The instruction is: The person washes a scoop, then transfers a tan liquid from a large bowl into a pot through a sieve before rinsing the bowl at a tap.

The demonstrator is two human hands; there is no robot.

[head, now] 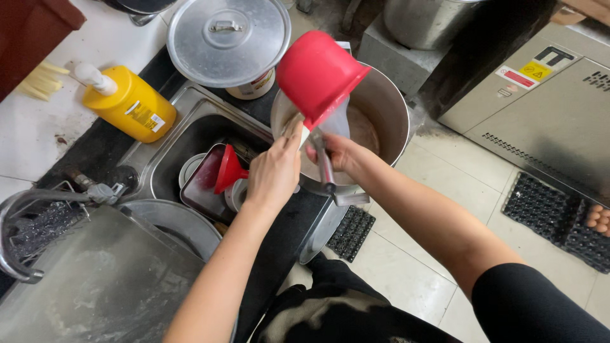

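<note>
My left grip (274, 173) is closed around the handle of a red scoop (318, 73), tipped over the steel pot (387, 108). My right grip (337, 152), just beside it, pinches a clear plastic bag (337, 121) under the scoop's lip. Below the left grip, a red funnel (229, 170) lies in the sink (190, 121)

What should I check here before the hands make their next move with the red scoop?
1. Left hand grips the red scoop by its handle: ok.
2. Scoop is over the big pot, not the sink: ok.
3. Right hand holds a clear bag at the scoop's lip: ok.
4. Bag mouth open under the pour: cannot tell.
5. What is in the scoop: cannot tell.
6. Red funnel lies unused in the sink: ok.
</note>
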